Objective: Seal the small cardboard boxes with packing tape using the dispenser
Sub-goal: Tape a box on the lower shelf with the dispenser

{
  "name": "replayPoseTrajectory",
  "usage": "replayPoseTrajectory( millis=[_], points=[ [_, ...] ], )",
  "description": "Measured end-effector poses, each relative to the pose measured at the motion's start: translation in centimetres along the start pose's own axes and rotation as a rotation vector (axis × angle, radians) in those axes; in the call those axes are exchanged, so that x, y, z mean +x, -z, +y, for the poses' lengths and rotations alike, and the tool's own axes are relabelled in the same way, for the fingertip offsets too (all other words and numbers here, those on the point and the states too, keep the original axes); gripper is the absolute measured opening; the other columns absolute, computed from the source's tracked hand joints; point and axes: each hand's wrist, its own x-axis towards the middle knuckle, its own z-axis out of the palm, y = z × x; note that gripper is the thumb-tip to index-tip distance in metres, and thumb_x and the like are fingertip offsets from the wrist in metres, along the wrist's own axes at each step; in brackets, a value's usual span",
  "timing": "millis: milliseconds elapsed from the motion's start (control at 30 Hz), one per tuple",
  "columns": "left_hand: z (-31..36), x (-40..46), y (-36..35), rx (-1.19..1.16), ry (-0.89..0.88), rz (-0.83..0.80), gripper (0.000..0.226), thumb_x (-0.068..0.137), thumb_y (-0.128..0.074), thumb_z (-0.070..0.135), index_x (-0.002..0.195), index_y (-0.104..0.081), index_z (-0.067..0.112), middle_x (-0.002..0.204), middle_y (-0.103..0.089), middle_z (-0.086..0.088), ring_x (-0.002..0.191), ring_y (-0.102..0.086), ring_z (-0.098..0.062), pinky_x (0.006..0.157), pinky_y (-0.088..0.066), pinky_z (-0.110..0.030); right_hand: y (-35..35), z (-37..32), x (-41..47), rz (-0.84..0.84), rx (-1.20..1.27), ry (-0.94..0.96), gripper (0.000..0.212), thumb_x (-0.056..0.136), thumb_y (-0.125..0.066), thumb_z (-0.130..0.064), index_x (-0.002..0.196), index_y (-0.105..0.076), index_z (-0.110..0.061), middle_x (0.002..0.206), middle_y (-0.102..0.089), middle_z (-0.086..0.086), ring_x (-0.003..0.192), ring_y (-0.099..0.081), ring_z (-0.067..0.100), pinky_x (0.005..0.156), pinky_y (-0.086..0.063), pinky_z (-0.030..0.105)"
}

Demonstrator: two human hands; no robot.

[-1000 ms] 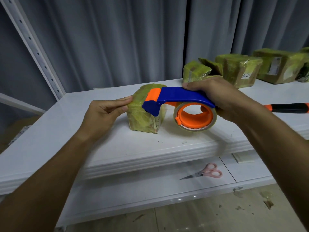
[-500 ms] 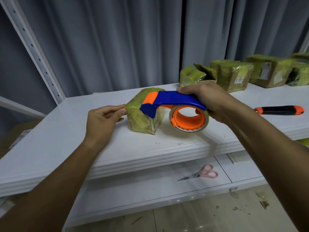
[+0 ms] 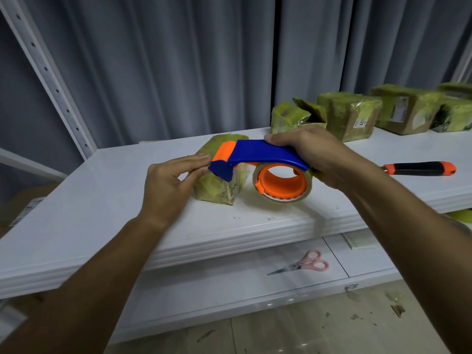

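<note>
Two hands work at one small taped box (image 3: 219, 185) standing on the white worktop (image 3: 102, 200). Left hand (image 3: 171, 185) presses flat fingers against its side. Right hand (image 3: 314, 154) wraps the blue-and-orange dispenser (image 3: 260, 154), whose nose rests on the box top.

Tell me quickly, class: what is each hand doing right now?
Left hand: open, straight fingers pressing the small box.
Right hand: closed, gripping the tape dispenser.
</note>
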Motion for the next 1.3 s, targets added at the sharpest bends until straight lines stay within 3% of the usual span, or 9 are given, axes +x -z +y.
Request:
replayPoseTrajectory(
  millis=[100,167,333,500,600,767,867,967,1300],
  points=[
    [-0.3,-0.1,-0.4,-0.021,-0.011,0.012,0.029,0.092,-0.064,0.031,0.110,-0.078,0.013,0.111,-0.070,0.016,0.109,-0.066,0.003,0.098,-0.052,-0.023,0.6,-0.1,-0.2,-0.034,-0.018,0.026,0.039,0.082,-0.075,-0.050,0.095,-0.072,-0.014,0.081,-0.077,0.000,0.079,-0.073,0.019,0.076,-0.056,0.032],
    [-0.7,-0.1,-0.5,-0.015,-0.027,0.020,0.022,0.091,-0.070,0.024,0.109,-0.078,0.014,0.110,-0.070,0.017,0.108,-0.066,0.004,0.098,-0.051,-0.022,1.6,0.0,-0.4,-0.042,-0.027,0.044,0.037,0.082,-0.076,-0.049,0.093,-0.074,-0.014,0.081,-0.077,0.002,0.077,-0.073,0.019,0.077,-0.055,0.034],
    [-0.7,0.1,-0.5,0.060,-0.078,0.023,0.017,0.092,-0.072,0.020,0.107,-0.079,0.014,0.109,-0.073,0.012,0.105,-0.068,0.000,0.097,-0.050,-0.020,3.5,0.6,-1.1,-0.046,-0.061,0.046,0.035,0.083,-0.074,-0.050,0.091,-0.077,-0.015,0.077,-0.076,-0.002,0.072,-0.070,0.013,0.066,-0.051,0.026],
    [0.2,0.6,0.1,0.288,-0.093,-0.152,0.022,0.101,-0.053,0.037,0.117,-0.064,0.030,0.116,-0.064,0.014,0.097,-0.061,-0.009,0.073,-0.047,-0.028,3.2,0.8,-1.1,-0.013,-0.125,0.075,0.038,0.083,-0.073,-0.053,0.087,-0.078,-0.016,0.074,-0.075,-0.002,0.065,-0.070,0.010,0.064,-0.051,0.026],
    [0.7,1.1,-0.3,0.300,-0.097,-0.238,0.030,0.101,-0.047,0.039,0.125,-0.065,0.034,0.117,-0.056,0.011,0.096,-0.055,-0.011,0.077,-0.040,-0.029,3.0,1.2,-0.9,-0.003,-0.137,0.069,0.037,0.084,-0.071,-0.054,0.086,-0.078,-0.018,0.075,-0.075,-0.003,0.069,-0.071,0.012,0.069,-0.053,0.030],
    [0.7,1.3,-0.8,0.200,-0.106,-0.198,0.025,0.100,-0.059,0.027,0.119,-0.074,0.020,0.118,-0.063,0.006,0.109,-0.058,-0.017,0.093,-0.047,-0.039,2.8,1.5,-1.0,-0.025,-0.101,0.054,0.050,0.080,-0.068,-0.065,0.084,-0.079,-0.016,0.074,-0.075,-0.001,0.064,-0.069,0.010,0.067,-0.050,0.027],
    [0.3,1.3,-1.2,0.078,-0.114,-0.201,0.021,0.098,-0.064,0.017,0.116,-0.075,0.013,0.118,-0.068,0.007,0.110,-0.061,-0.010,0.099,-0.048,-0.029,2.9,1.7,-1.2,-0.059,-0.077,0.067,0.063,0.065,-0.070,-0.072,0.085,-0.079,-0.013,0.078,-0.076,0.005,0.067,-0.068,0.014,0.069,-0.049,0.029],
    [0.0,1.5,-1.1,0.066,-0.124,-0.202,0.022,0.096,-0.065,0.021,0.115,-0.075,0.014,0.115,-0.069,0.008,0.107,-0.062,-0.007,0.096,-0.045,-0.017,3.0,2.0,-1.0,-0.064,-0.044,0.067,0.071,0.056,-0.074,-0.072,0.086,-0.078,-0.008,0.080,-0.075,0.010,0.067,-0.066,0.016,0.071,-0.048,0.031],
    [1.0,2.0,-0.9,0.084,-0.030,-0.299,0.044,0.090,-0.057,0.047,0.128,-0.069,0.028,0.114,-0.063,0.013,0.105,-0.057,-0.003,0.086,-0.043,-0.016,3.1,2.7,-0.4,-0.077,-0.009,0.044,0.069,0.057,-0.078,-0.067,0.089,-0.078,-0.006,0.085,-0.075,0.013,0.072,-0.067,0.018,0.076,-0.048,0.033]
  ],
)
